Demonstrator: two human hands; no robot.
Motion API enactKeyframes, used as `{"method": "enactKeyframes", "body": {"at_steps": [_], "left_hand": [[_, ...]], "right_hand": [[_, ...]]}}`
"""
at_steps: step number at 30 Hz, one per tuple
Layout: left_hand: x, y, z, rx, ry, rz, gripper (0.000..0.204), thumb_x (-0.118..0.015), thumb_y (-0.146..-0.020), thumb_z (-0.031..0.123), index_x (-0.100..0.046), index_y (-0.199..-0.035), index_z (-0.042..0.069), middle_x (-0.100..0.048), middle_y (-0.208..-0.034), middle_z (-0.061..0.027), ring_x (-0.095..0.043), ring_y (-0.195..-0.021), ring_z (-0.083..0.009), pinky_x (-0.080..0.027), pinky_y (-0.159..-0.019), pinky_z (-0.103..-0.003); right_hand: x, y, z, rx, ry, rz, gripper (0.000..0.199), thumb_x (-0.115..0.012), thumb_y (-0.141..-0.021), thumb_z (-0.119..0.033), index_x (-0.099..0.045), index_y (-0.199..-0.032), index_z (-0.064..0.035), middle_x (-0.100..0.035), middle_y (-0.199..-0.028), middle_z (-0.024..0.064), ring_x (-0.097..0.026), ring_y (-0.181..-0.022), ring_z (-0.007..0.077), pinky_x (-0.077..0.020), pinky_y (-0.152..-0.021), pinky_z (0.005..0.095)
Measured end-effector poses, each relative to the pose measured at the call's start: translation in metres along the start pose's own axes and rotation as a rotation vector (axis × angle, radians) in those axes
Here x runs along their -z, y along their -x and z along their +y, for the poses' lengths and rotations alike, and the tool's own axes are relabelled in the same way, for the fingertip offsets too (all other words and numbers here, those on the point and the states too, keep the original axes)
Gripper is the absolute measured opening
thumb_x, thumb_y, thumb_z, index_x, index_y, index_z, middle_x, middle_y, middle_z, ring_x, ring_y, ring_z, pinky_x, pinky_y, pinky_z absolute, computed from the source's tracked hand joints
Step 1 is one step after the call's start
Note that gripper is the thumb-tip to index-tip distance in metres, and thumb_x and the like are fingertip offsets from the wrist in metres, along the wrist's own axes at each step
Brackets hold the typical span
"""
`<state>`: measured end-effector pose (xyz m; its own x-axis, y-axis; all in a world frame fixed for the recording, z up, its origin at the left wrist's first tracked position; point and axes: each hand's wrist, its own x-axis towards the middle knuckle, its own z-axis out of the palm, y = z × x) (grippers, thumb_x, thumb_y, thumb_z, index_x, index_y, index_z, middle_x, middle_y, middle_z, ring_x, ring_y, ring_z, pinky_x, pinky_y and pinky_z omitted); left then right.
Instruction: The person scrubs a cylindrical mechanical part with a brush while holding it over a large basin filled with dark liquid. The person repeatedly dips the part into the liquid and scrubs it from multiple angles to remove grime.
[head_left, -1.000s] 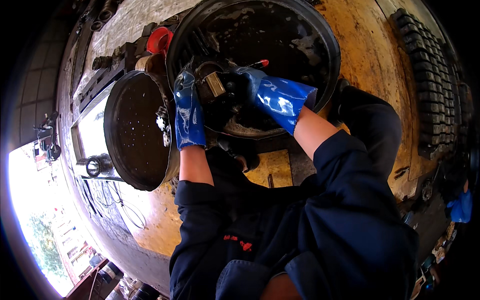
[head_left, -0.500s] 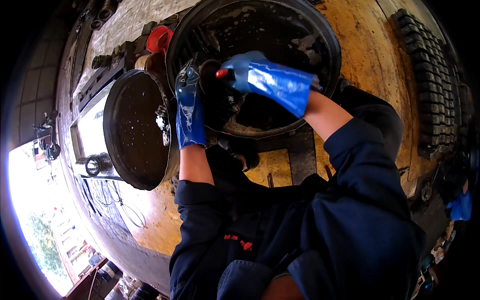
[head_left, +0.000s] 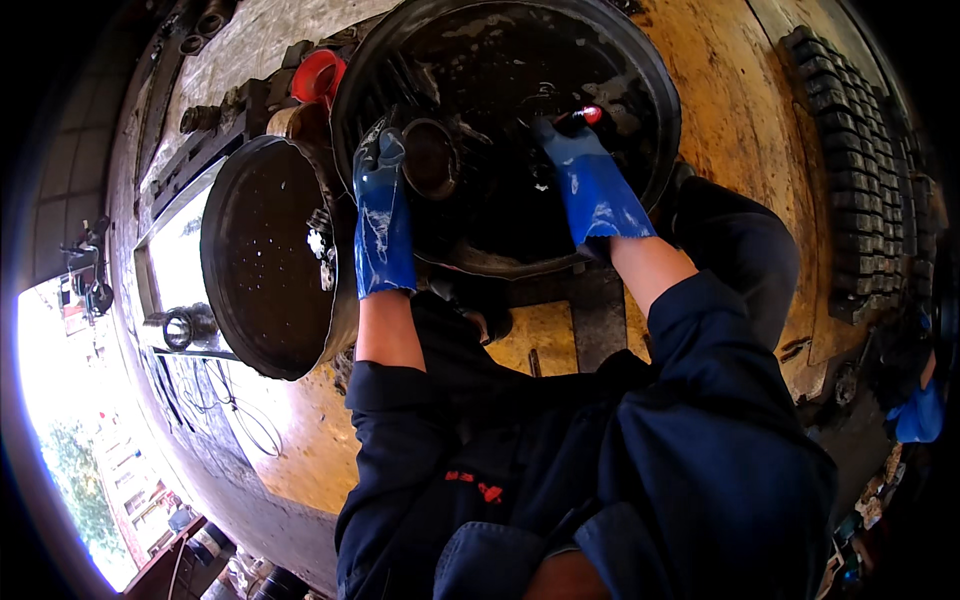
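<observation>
Blue-gloved, the right hand (head_left: 582, 168) is closed around a red-tipped handle (head_left: 592, 114), whose red end pokes out just above the fingers, at the upper centre of the frame. Left of it, the left hand (head_left: 380, 190) lies against the left side of a dark cylindrical part (head_left: 430, 158) with a round opening facing up; its fingertips sink into shadow, so I cannot tell how tightly they grip. Both hands and the part are within a large round basin (head_left: 666, 90) holding dark, glinting liquid (head_left: 520, 60). Just beside it, toward the left of the frame, stands a second round vessel (head_left: 213, 260), speckled white inside. Above that sit a red cup (head_left: 318, 77) and a tan cylinder (head_left: 288, 122). Stained yellow-brown boarding (head_left: 715, 60) spreads to the upper right, where dark ridged blocks (head_left: 865, 180) run in a long row.
</observation>
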<state>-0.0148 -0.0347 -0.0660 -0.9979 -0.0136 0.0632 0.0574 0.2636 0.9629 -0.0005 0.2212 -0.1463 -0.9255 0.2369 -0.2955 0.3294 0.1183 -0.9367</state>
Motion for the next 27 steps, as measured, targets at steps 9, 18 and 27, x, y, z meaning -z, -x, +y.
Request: {"method": "enactKeyframes", "body": {"at_steps": [9,18,27], "left_hand": [[-0.001,-0.001,-0.007,-0.011,-0.003,-0.014,0.053,-0.062,-0.097,0.032,-0.053,-0.14,0.002,-0.061,-0.133,-0.0103,-0.058,-0.121,-0.02,-0.043,-0.107,-0.032],[-0.003,-0.01,-0.013,-0.031,-0.013,-0.026,0.054,-0.063,-0.096,0.031,-0.053,-0.14,0.002,-0.061,-0.133,-0.0103,-0.058,-0.121,-0.0201,-0.043,-0.107,-0.032],[0.002,-0.009,-0.015,-0.041,-0.017,-0.035,0.054,-0.064,-0.096,0.03,-0.053,-0.14,0.002,-0.061,-0.133,-0.0102,-0.058,-0.121,-0.0201,-0.043,-0.107,-0.032]], "right_hand": [[-0.024,0.057,-0.054,0.086,-0.037,-0.233,0.04,-0.067,-0.089,-0.038,-0.071,-0.109,-0.0033,-0.074,-0.1,0.0158,-0.071,-0.096,0.0262,-0.0529,-0.087,0.0354],[0.007,0.049,-0.018,-0.211,0.193,-0.147,0.041,-0.067,-0.089,-0.038,-0.07,-0.107,-0.0019,-0.074,-0.094,0.0156,-0.071,-0.092,0.0243,-0.0536,-0.084,0.036],[-0.01,0.038,-0.031,0.081,0.043,-0.157,0.036,-0.068,-0.09,-0.031,-0.07,-0.116,-0.0052,-0.074,-0.106,0.0132,-0.07,-0.1,0.024,-0.0529,-0.091,0.0331]]}}
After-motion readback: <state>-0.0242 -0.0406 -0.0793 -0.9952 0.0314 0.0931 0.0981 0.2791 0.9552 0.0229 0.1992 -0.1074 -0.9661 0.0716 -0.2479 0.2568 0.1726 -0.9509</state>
